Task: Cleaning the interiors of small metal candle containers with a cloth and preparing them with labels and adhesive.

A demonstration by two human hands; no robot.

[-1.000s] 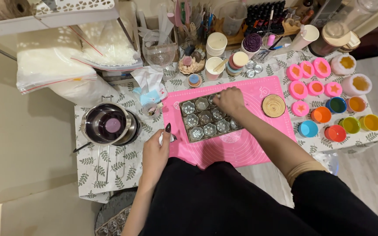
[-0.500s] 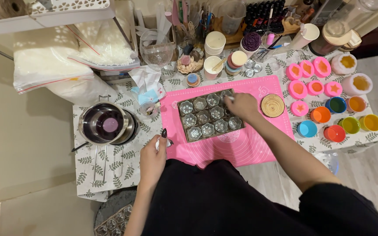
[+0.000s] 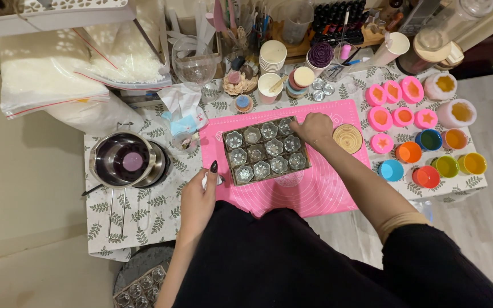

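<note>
A brown cardboard tray (image 3: 227, 154) with several clear flower-shaped cups stands on a pink silicone mat (image 3: 315, 191). My right hand (image 3: 313, 128) rests with curled fingers on the tray's far right corner, beside a round wooden coaster (image 3: 348, 138). My left hand (image 3: 198, 199) lies at the mat's near left edge, closed around a small white object (image 3: 218, 179), its thumb pointing up. My black clothing hides the table's front edge.
A steel pouring pot (image 3: 125, 161) sits at left on a leaf-patterned cloth (image 3: 144, 211). Pink silicone moulds (image 3: 394, 92) and coloured round cups (image 3: 447, 165) fill the right side. Paper cups, bottles, tools and bags of white flakes (image 3: 47, 74) crowd the back. Another tray (image 3: 141, 285) lies below the table.
My right hand has slid right along the tray's far edge to its right corner. My left hand has barely moved.
</note>
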